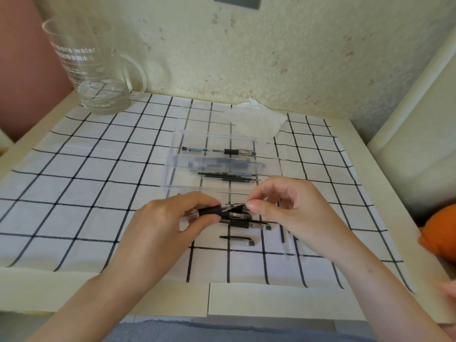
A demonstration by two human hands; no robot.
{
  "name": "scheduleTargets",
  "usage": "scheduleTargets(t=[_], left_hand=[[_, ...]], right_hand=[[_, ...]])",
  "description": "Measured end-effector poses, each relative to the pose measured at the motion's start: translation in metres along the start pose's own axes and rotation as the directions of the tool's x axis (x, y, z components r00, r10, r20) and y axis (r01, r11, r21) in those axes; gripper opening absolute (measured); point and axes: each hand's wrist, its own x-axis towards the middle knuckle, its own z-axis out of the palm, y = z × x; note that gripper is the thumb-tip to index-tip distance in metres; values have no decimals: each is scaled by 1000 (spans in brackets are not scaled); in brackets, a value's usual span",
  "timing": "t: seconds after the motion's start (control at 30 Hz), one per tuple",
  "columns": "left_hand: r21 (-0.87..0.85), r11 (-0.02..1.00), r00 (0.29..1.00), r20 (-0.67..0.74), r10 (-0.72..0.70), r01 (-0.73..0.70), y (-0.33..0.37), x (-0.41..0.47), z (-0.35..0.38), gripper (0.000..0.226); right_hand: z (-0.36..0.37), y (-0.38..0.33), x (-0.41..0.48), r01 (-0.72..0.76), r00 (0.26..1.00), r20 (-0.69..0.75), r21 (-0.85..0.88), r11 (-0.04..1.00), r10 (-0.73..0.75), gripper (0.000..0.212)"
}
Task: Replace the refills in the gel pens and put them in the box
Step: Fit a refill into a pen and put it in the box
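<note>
**Q:** What do the hands hold?
**A:** One gel pen [212, 210], raised just above the checked cloth [74, 193]. The left hand [170, 218] grips its black rubber sleeve, fingers curled round it. The right hand [283, 206] pinches the clear end beside that sleeve between thumb and forefinger. Neither hand is free.

**Q:** How does the pen lie?
**A:** Its long axis runs from 9 o'clock to 3 o'clock across the body, with the left hand at the 9 end and the right at the 3 end. Judged from this opposed grip, the step in hand is a twist at the joint. Whether it loosens or tightens cannot be told.

**Q:** Where is what the next move needs?
**A:** At 12 o'clock from the hands, near them, lies the clear box [170, 169], its long side parallel to the held pen. The refills [227, 176] lie in its near part, also 9 to 3. A stored pen [219, 151] lies in the far part. The right hand is the nearer to the box's front wall, so a reach straight toward 12 would probably fall to it.

**Q:** And beyond?
**A:** At 6 o'clock, just beneath the held pen, a second pen [249, 225] and a cap [238, 239] lie on the cloth, both 9 to 3. A tissue [256, 119] lies past the box, toward 1 o'clock. A glass jug [98, 70] stands at 10 o'clock by the wall.
</note>
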Motion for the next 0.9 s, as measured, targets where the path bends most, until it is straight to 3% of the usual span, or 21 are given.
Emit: scheduleTargets(t=[0.13, 0.27, 0.43, 0.73, 0.9], left_hand=[[-20, 999, 997, -52, -52, 51, 0, 0, -1, 32], [-50, 997, 996, -60, -63, 60, 0, -1, 3, 23], [-172, 978, 991, -51, -125, 114, 2, 0, 6, 18], [-236, 964, 991, -26, -133, 123, 6, 0, 6, 27], [-243, 962, 992, 6, -126, 123, 8, -1, 7, 21]], right_hand=[[9, 0, -8, 35, 990, 138, -155, 987, -14, 5], [32, 7, -13, 137, 976, 213, -407, 903, -52, 8], [32, 4, -11, 130, 976, 216, -428, 894, -39, 13], [22, 3, -9, 52, 992, 125, -191, 980, -28, 8], [25, -6, -8, -27, 998, -44, 268, 963, 40, 8]])
